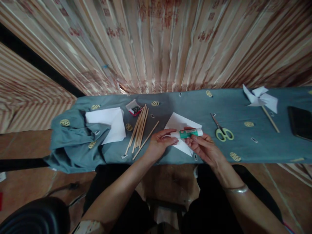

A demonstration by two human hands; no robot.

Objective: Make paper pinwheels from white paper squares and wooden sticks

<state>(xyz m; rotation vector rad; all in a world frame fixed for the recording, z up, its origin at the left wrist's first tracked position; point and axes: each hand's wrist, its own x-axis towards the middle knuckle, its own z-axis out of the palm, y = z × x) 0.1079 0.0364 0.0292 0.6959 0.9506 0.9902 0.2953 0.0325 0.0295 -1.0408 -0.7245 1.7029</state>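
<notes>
Both hands meet over a folded white paper (pixel 179 125) at the near edge of the tabletop (pixel 268 143); the right hand (pixel 204 148) is closed around a green-and-white glue stick (pixel 189 133), held level just above the sheet, while the left hand (pixel 159 143) pinches its white end with curled fingers (seemingly the cap, gripped to steady or twist it); wooden sticks (pixel 140 128) lie to the left, yellow-handled scissors (pixel 223 131) to the right, a finished paper pinwheel (pixel 260 97) farther right.

Part of the white paper (pixel 181 125) hidden under both hands and the glue stick (pixel 188 133), dark flat thing (pixel 300 123) far right of the paper cut off by the edge, small box (pixel 135 110) left of the paper too small to read
</notes>
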